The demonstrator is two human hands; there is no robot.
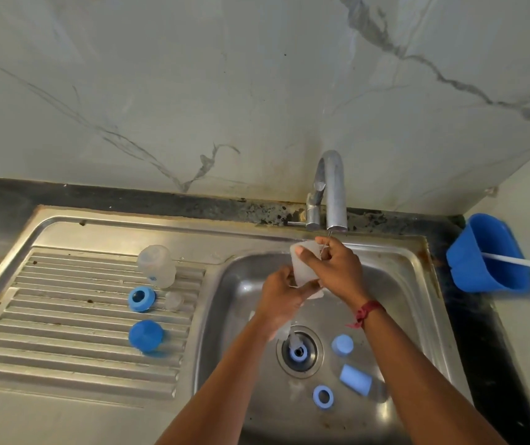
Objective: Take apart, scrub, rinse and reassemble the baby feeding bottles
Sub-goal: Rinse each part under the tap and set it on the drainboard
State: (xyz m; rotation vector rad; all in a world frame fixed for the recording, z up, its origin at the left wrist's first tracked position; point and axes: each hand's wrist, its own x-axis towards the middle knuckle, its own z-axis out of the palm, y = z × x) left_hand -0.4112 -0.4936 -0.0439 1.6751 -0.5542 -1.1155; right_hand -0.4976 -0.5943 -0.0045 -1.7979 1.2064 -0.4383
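The likeliest slip is the bottle body [304,268] shooting out of the grip. It looks smooth and wet, and it is held in the air over the sink basin [395,284], at twelve o'clock from the drain [314,364], just under the faucet [332,194] spout. A drop would land it among the loose blue parts below. A small blue ring [299,352] sits in the drain opening, and I judge it could slow the outflow or get wedged there. Parts also lie in two places, so mismatching them at reassembly is a fair risk.

The left hand [284,298] takes the bottle's lower end from seven o'clock, with its fingers curled round it. The right hand [339,271] grips the upper end from three o'clock, its thumb laid across the wall and the other fingers curled behind. Whether water runs I cannot tell.

The bottle body is short, wide and frosted-translucent. It carries no collar or teat and is tilted slightly; which end is the mouth is unclear.

On the drainboard [64,316], at nine o'clock from the hands, stand a second bottle [156,266], a blue collar [141,298], a clear teat [173,300] and a blue cap [145,335]. In the basin, at three to five o'clock from the drain, lie a pale blue cap [342,345], a blue cylinder [355,379] and another ring [323,396].
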